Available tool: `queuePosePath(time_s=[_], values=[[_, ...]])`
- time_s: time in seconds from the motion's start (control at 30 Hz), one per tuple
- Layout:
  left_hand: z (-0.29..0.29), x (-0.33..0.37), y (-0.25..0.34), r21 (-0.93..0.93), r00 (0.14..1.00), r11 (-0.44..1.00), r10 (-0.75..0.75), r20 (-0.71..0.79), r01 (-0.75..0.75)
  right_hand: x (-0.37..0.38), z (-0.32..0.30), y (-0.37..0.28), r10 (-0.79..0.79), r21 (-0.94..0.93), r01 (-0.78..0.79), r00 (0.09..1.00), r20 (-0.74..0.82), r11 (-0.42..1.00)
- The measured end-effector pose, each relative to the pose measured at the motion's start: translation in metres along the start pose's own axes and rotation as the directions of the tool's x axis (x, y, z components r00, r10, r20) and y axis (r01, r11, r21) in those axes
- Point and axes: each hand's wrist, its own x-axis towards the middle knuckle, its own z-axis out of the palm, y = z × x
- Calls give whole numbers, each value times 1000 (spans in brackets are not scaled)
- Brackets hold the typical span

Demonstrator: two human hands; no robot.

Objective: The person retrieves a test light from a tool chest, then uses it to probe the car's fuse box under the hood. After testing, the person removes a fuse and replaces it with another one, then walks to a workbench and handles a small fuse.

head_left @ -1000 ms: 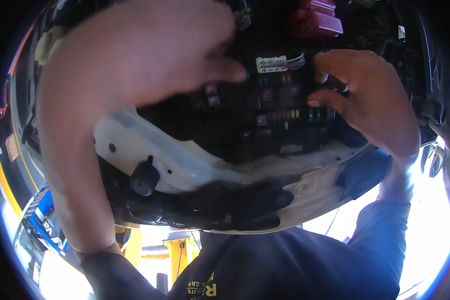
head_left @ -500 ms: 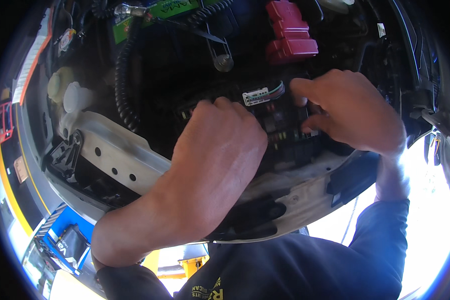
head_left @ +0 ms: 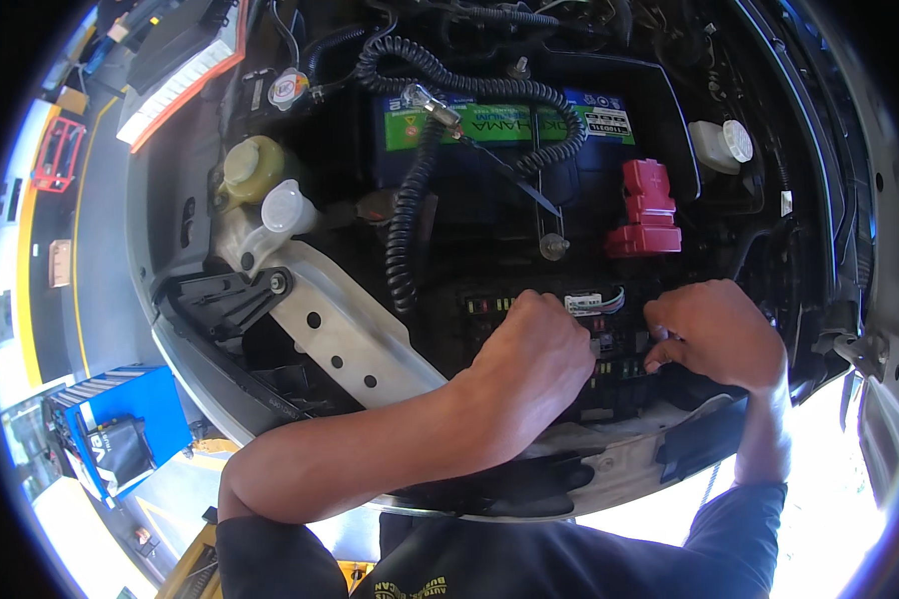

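Observation:
My left hand (head_left: 544, 359) is bent down over the left part of a black fuse box (head_left: 619, 344) with small coloured fuses. Its fingers are curled, and the back of the hand hides the fingertips and whatever they hold. At the box's right side is my right hand (head_left: 719, 334), its thumb and forefinger bent and apart, with nothing visible between them. A white connector (head_left: 585, 304) with thin wires lies on the box between the two hands.
Behind the box stand a battery (head_left: 509, 125) with a green label and a red terminal cover (head_left: 644, 205). A black coiled cord (head_left: 407, 230) with a metal clip (head_left: 432, 108) crosses the battery. White-capped reservoirs (head_left: 288, 208) sit at left. A pale metal crossmember (head_left: 355, 344) runs in front.
The view has shifted, so the engine bay sits lower and more of the battery and cord shows. Both hands stay at the fuse box in much the same poses.

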Motion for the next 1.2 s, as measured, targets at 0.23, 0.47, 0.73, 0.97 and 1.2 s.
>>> queuePosePath(time_s=[0.23, 0.47, 0.73, 0.97, 1.2], values=[[4, 1, -3, -21, 998, 1000, -14, -58, 13, -10, 23, -23, 35, -187, -56, 993, -114, 981], [1, 1, -7, -86, 1000, 996, -5, 1, 5, -11, 21, -29, 45, -225, -70, 993, -112, 972], [-4, 3, -20, -226, 1000, 974, -21, -1, 20, -14, 13, -18, -2, -169, -3, 999, -32, 986], [-6, 3, -24, -269, 996, 963, -7, 86, 30, -7, 11, -12, -9, -90, 7, 1000, -16, 996], [-8, 3, -27, -293, 993, 955, -15, 119, 50, -2, 7, -3, -24, 2, 24, 997, 69, 1000]])
